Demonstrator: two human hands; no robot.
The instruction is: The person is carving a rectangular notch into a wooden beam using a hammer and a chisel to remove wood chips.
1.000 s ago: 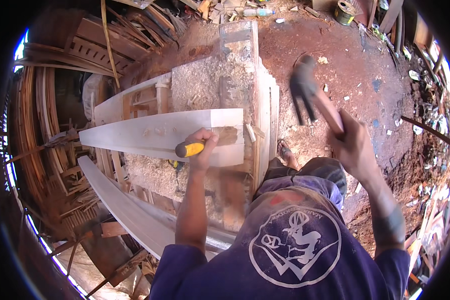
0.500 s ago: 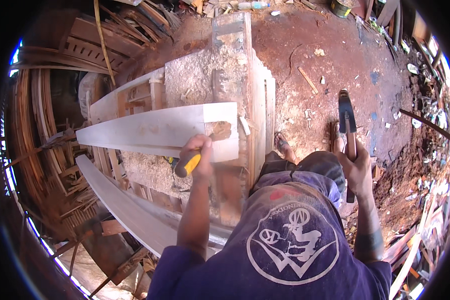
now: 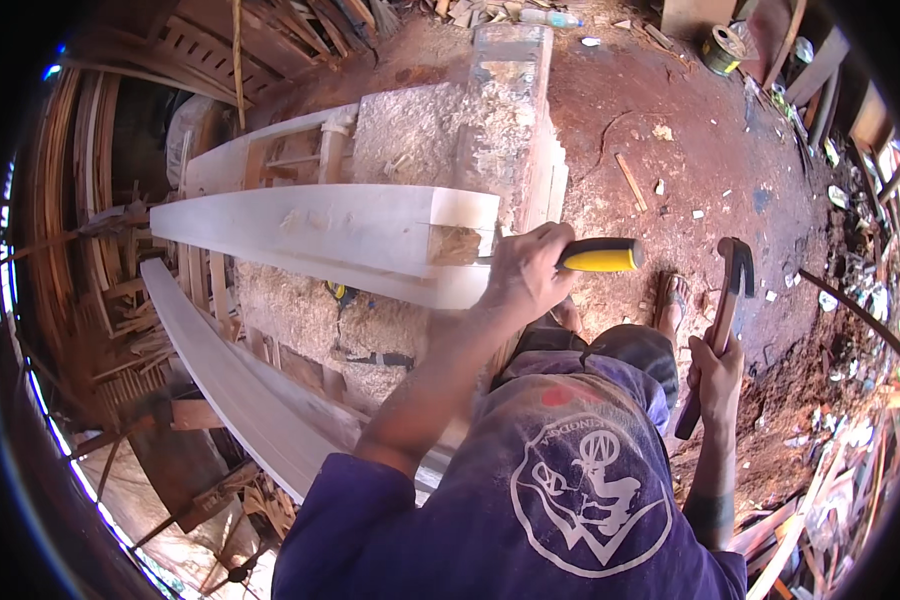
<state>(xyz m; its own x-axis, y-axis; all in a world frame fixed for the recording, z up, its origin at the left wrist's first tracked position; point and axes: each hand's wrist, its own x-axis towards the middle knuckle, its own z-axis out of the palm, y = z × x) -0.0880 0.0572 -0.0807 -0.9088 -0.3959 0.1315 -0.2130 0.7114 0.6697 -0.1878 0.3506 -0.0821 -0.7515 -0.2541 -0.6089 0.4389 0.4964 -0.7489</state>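
My left hand is closed around a chisel with a yellow and black handle, which points to the right. Its blade is mostly hidden behind my fingers, at the end of a long pale timber beam. A rough brown notch is cut into that beam end. Over to the right, my right hand grips a hammer by its wooden handle. The dark metal head is up, well apart from the chisel.
The beam lies across a workbench covered with wood shavings. A second curved timber lies nearer, at left. A small yellow and black object sits beneath the beam. Stacked boards stand far left; a tin stands at back right.
My left hand has moved right to the beam's end, and the chisel handle now points right. The beam appears tilted, showing its side. The hammer has shifted right, its head turned.
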